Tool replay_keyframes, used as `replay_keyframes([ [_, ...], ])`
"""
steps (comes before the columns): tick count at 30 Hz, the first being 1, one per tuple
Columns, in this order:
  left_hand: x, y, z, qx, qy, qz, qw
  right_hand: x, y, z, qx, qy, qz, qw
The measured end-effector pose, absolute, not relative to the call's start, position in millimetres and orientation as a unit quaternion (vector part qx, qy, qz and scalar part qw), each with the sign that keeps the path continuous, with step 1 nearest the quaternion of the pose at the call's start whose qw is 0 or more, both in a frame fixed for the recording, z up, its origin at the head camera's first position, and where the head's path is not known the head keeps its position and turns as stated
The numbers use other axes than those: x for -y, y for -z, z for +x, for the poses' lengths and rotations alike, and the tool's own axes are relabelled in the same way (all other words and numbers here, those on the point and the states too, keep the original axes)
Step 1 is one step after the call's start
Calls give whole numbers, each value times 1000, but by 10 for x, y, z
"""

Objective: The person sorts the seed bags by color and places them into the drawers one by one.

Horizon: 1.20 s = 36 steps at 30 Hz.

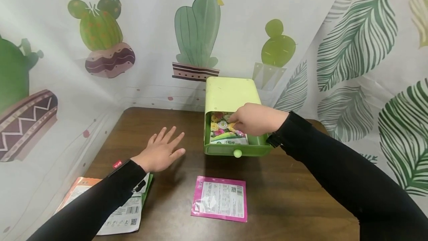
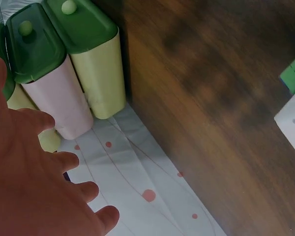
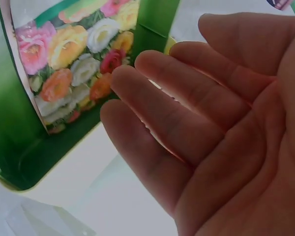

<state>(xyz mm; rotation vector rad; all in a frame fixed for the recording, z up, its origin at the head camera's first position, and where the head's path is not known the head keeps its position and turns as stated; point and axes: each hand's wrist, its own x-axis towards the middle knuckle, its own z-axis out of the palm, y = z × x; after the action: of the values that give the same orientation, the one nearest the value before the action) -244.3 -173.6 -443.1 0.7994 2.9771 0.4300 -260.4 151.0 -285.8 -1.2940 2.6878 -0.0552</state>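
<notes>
A flower-printed packet lies in the pulled-out green drawer of a yellow box. My right hand is over the drawer's right part, fingers toward the packet. In the right wrist view its fingers are extended beside the flower print, gripping nothing; whether they touch the packet I cannot tell. Left of the drawer, my left hand is spread above the table, holding nothing. A pink-edged packet lies printed side up nearer me.
More packets lie at the front left, partly under my left sleeve. The left wrist view shows a pink box and a yellow box with green fronts, side by side. A cactus-print cloth stands behind the wooden table.
</notes>
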Motion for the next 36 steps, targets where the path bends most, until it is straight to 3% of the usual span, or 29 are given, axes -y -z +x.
replay_keyframes([
  [4,1685,4478,-2375,-957,-131,258,2,-1530,2836,-2492,-906,29,-423,-2],
  [16,1364,4841,-1832,-941,-109,317,-40,-1469,3435,-1918,-699,82,-503,-501],
  [18,1330,4857,-1817,-940,-100,322,-44,-1421,3543,-1868,-649,86,-519,-550],
  [20,1295,4881,-1804,-940,-88,327,-40,-1394,3672,-1819,-619,87,-542,-561],
  [24,1209,4980,-1736,-936,-56,348,-23,-1446,4072,-1693,-621,59,-598,-504],
  [28,1106,5121,-1639,-922,-20,386,-5,-1596,4571,-1523,-734,0,-602,-316],
  [32,1008,5248,-1593,-907,11,421,0,-1696,4923,-1424,-861,-61,-498,-81],
  [34,969,5278,-1586,-901,22,433,6,-1718,5027,-1417,-885,-81,-458,-12],
  [36,943,5280,-1584,-899,29,437,15,-1721,5090,-1420,-890,-92,-445,20],
])
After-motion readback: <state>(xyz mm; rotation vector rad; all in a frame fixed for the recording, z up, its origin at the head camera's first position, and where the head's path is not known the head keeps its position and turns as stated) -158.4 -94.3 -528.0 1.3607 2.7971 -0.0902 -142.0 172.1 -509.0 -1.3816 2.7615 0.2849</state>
